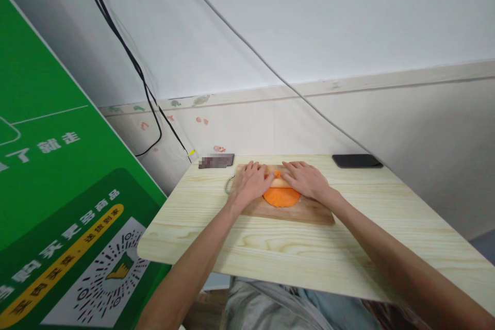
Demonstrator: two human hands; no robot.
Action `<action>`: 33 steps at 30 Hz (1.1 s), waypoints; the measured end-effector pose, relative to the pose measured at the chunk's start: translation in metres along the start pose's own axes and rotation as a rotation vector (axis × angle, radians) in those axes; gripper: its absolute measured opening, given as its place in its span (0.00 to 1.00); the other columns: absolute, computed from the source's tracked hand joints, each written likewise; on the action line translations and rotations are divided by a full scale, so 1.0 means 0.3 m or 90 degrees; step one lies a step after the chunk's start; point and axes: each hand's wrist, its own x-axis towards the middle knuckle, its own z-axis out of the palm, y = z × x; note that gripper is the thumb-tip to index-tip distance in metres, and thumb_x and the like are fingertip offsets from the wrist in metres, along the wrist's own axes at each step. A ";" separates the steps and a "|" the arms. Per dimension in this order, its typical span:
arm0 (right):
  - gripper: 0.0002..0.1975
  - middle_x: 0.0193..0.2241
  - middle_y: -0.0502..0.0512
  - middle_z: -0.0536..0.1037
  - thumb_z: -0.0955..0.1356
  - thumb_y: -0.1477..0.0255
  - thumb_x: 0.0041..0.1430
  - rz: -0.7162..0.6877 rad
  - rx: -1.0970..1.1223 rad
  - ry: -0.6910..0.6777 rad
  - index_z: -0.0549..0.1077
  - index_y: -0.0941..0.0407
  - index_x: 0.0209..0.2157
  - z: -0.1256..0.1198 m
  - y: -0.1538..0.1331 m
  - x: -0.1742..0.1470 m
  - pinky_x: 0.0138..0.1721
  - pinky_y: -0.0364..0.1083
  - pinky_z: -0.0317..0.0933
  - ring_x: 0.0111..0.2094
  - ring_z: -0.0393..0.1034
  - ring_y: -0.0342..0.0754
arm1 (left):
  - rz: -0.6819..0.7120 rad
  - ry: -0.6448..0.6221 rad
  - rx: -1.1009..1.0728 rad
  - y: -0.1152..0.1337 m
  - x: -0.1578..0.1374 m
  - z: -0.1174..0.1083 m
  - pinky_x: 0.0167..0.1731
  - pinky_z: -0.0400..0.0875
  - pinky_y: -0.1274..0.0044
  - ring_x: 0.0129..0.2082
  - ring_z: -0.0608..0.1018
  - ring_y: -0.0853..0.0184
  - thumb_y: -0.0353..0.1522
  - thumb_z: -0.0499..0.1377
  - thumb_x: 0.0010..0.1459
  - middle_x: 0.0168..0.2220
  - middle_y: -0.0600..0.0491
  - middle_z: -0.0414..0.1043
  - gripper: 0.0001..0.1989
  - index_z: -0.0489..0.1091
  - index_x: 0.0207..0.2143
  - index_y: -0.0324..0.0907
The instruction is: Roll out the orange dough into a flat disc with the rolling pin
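Note:
A wooden rolling pin (280, 183) lies crosswise over a flat, rounded sheet of orange dough (282, 198). My left hand (253, 180) rests on the pin's left part, palm down, with fingers stretched forward. On the right part, my right hand (307, 179) lies the same way, its fingers extended and its thumb pointing inward. Both palms hide the ends of the pin. A bit of the orange dough shows beyond the pin, between the hands. Under it all is a wooden cutting board (288, 214) with a metal ring handle (229, 184) at its left side.
The board sits on a light wood-grain table (216, 240) against a wall. A dark phone (357, 161) lies at the back right, and a dark flat object (216, 161), partly pixelated, at the back left. Cables (247, 44) hang along the wall. A green printed panel (58, 165) stands left.

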 end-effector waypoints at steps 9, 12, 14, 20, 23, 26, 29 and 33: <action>0.34 0.71 0.63 0.71 0.59 0.58 0.73 -0.063 0.011 0.014 0.67 0.60 0.72 -0.004 -0.023 -0.126 0.71 0.59 0.57 0.71 0.64 0.61 | 0.058 0.014 -0.053 0.000 -0.126 0.007 0.70 0.64 0.58 0.69 0.69 0.48 0.51 0.54 0.72 0.65 0.42 0.74 0.27 0.75 0.60 0.43; 0.33 0.70 0.62 0.72 0.60 0.60 0.72 -0.058 0.011 0.015 0.67 0.59 0.72 -0.002 -0.030 -0.134 0.70 0.58 0.58 0.71 0.64 0.60 | 0.053 0.016 -0.067 0.008 -0.140 0.004 0.70 0.64 0.58 0.70 0.68 0.47 0.50 0.58 0.69 0.66 0.43 0.74 0.27 0.75 0.61 0.43; 0.33 0.70 0.62 0.72 0.60 0.60 0.72 -0.052 0.012 0.015 0.68 0.58 0.72 -0.002 -0.029 -0.127 0.70 0.58 0.58 0.71 0.64 0.60 | 0.046 0.013 -0.071 0.010 -0.134 0.003 0.70 0.65 0.58 0.70 0.68 0.47 0.51 0.58 0.69 0.65 0.44 0.74 0.26 0.75 0.60 0.45; 0.33 0.70 0.61 0.72 0.58 0.58 0.74 -0.035 0.022 0.008 0.67 0.56 0.72 -0.003 -0.013 -0.081 0.69 0.59 0.58 0.70 0.65 0.61 | 0.018 0.003 -0.069 0.008 -0.088 0.000 0.68 0.66 0.57 0.67 0.70 0.47 0.54 0.56 0.70 0.62 0.44 0.76 0.27 0.76 0.58 0.47; 0.32 0.70 0.62 0.72 0.57 0.60 0.74 -0.026 0.025 -0.001 0.67 0.56 0.72 -0.003 -0.004 -0.047 0.68 0.60 0.59 0.69 0.65 0.61 | 0.004 -0.007 -0.072 0.004 -0.060 -0.003 0.67 0.66 0.57 0.66 0.71 0.47 0.54 0.55 0.70 0.62 0.43 0.76 0.28 0.76 0.58 0.47; 0.32 0.70 0.63 0.72 0.57 0.59 0.74 0.006 0.023 -0.009 0.67 0.57 0.72 -0.003 0.001 -0.015 0.66 0.62 0.61 0.68 0.66 0.63 | -0.017 -0.021 -0.068 -0.001 -0.029 -0.003 0.65 0.67 0.57 0.65 0.72 0.48 0.54 0.53 0.71 0.60 0.43 0.77 0.27 0.76 0.58 0.47; 0.32 0.69 0.64 0.73 0.58 0.59 0.75 0.022 0.010 -0.006 0.67 0.57 0.72 -0.001 0.003 0.000 0.65 0.61 0.62 0.68 0.67 0.63 | -0.036 -0.019 -0.052 -0.005 -0.005 0.002 0.65 0.68 0.57 0.64 0.73 0.49 0.53 0.51 0.73 0.59 0.42 0.78 0.27 0.76 0.56 0.46; 0.30 0.69 0.62 0.73 0.57 0.59 0.76 -0.015 0.002 0.010 0.69 0.55 0.71 -0.002 0.004 -0.026 0.65 0.59 0.62 0.68 0.66 0.61 | -0.013 -0.008 -0.051 -0.009 -0.015 0.006 0.65 0.67 0.56 0.65 0.72 0.48 0.52 0.51 0.73 0.59 0.43 0.77 0.26 0.75 0.59 0.47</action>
